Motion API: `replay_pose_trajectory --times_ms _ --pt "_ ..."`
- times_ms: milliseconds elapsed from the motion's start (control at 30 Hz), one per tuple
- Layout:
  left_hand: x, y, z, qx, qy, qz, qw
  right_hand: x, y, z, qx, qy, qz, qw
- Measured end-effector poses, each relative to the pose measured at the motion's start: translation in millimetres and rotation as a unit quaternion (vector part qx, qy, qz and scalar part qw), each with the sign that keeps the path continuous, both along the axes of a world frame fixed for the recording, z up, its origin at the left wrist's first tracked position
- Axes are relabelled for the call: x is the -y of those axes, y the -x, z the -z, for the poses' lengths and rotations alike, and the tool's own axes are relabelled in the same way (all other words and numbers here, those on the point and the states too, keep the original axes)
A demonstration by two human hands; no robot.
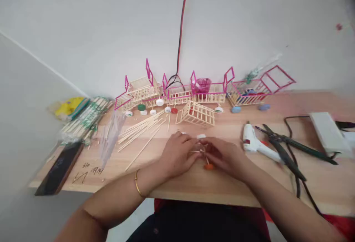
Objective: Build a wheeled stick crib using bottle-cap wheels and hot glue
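My left hand [179, 151] and my right hand [224, 155] meet low over the front of the wooden table. Between them is a small assembly of thin wooden sticks with bottle caps as wheels. Its orange cap [208, 167] is on the near side, and a white cap [201, 136] shows beyond the fingers. Both hands have their fingers closed around the sticks, the right one in a pinch near the axle of the orange cap. My fingers hide much of the assembly. Just behind lies a slatted stick frame [196, 114], tilted on the table.
Several stick carts with pink edges [209, 97] and cap wheels line the wall. Loose sticks [141, 129] and bagged sticks [85, 120] lie left, beside a dark block [59, 168]. On the right are a white glue gun [251, 138], pliers [285, 149] and a white power box [328, 133] with cables.
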State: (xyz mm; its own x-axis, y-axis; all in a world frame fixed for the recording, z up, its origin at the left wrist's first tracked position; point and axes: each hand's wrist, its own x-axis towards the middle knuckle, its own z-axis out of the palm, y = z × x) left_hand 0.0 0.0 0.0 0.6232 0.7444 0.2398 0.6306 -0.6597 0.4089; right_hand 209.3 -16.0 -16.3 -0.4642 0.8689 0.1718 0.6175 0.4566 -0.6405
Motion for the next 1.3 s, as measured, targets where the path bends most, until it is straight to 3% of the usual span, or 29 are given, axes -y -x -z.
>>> replay_pose_trajectory --times_ms 467,900,1300 --pt "-1.0 -1.0 -0.8 0.005 0.001 0.003 1.000 -1.9 -3.7 -6.1 -0.009 -0.050 -0.031 0.998" --pt "-0.7 -3.6 3.6 0.009 -0.003 0.000 1.000 -1.9 -2.0 -4.8 -0.026 -0.002 -0.021 0.999" --pt "1.4 -3.6 -1.4 0.013 0.004 -0.007 1.000 -2.0 -2.2 -4.9 -0.033 0.006 -0.019 0.999"
